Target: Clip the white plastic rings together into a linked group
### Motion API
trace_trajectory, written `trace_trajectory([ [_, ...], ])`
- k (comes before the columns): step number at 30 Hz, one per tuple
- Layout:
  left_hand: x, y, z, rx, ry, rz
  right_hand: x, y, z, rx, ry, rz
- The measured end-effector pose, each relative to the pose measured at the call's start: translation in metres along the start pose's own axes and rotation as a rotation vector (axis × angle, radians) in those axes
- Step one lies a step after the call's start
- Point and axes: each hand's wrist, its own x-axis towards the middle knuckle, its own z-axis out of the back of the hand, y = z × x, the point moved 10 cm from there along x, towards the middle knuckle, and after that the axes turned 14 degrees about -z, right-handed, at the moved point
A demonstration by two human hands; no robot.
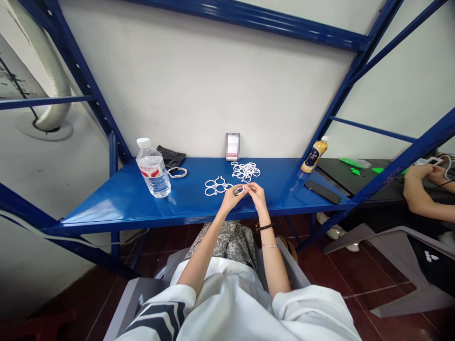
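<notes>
Above the front of the blue table, my left hand (232,196) and my right hand (255,193) meet with fingers closed on one white plastic ring (240,190) between them. My fingers cover part of that ring. Just left of my left hand lies a small group of white rings (211,191), some with an opening and small tabs. Behind my hands is a larger heap of similar white rings (246,171), overlapping each other. A dark beaded bracelet and a thin bangle are on my right wrist.
A water bottle (152,173), a black pouch (171,156) and a pale wristband (177,172) are at the left. A phone (232,146) leans on the wall. A yellow drink bottle (314,155) and a dark phone (323,191) are at the right. Another person's hands (423,175) work beyond the blue frame.
</notes>
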Motion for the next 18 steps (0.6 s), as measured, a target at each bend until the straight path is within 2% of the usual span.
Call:
trace_trajectory([
  [18,0.001,0.0077,0.0062,0.009,-0.038,0.03,0.0008,0.0013,-0.005,-0.04,0.026,0.012],
])
